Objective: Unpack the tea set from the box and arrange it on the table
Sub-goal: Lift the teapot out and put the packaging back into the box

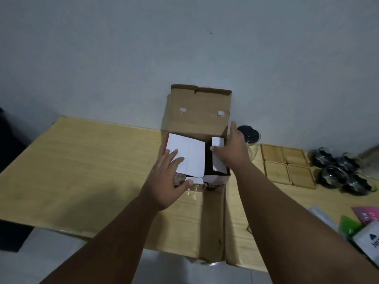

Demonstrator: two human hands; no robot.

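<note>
An open cardboard box stands on the wooden table, its back flap upright against the wall. A white card insert covers the left part of its opening; a dark gap shows to the right of it. My left hand lies flat on the insert with fingers spread and the thumb at the box's front edge. My right hand clasps the box's right wall, thumb inside on a small white flap, fingers outside. A glass teapot with a black lid stands just behind that hand.
Several square wooden coasters lie in a block to the right of the box. Beyond them several glass cups are grouped together. Coloured packets and a white card lie at the table's right front. The wall is close behind.
</note>
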